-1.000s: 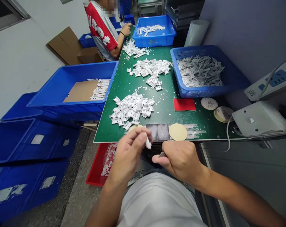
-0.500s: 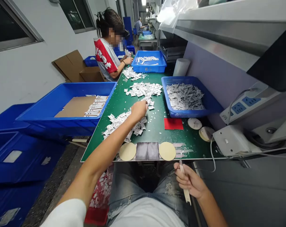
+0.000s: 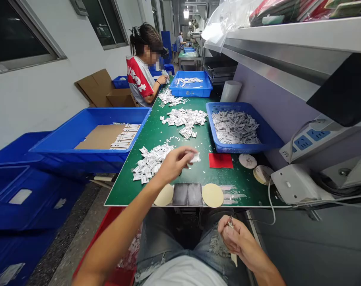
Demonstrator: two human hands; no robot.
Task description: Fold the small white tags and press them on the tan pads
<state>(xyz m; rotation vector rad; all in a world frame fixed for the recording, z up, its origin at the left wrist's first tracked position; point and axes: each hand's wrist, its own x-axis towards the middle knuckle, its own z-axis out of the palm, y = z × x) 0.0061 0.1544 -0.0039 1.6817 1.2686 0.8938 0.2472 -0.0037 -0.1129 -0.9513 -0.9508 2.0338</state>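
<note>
Cream, slim-handled tool (image 3: pixel 234 259) wrapped in a closed right hand (image 3: pixel 237 238), over the denim lap (image 3: pixel 162 238); upper end toward the bench (image 3: pixel 121 194), lower end back from it, on a steep, slightly tilted long axis. Probably light and stiff, best gripped mid-length. Along the near edge, yellow discs (image 3: pixel 212 195) either side of dark grey squares (image 3: pixel 179 194). Farther, above the bench, one white plastic piece (image 3: pixel 196 157) pinched in the left hand (image 3: pixel 175 162), jutting rightward toward red sheets (image 3: pixel 221 161); too blurred to tell its long axis. Likely light, stiff, slightly slick and snappable; best taken by the edges. Just left, a heap of similar pieces (image 3: pixel 152 161); beyond, another heap (image 3: pixel 186 118) beside a blue perforated basket (image 3: pixel 234 148).
</note>
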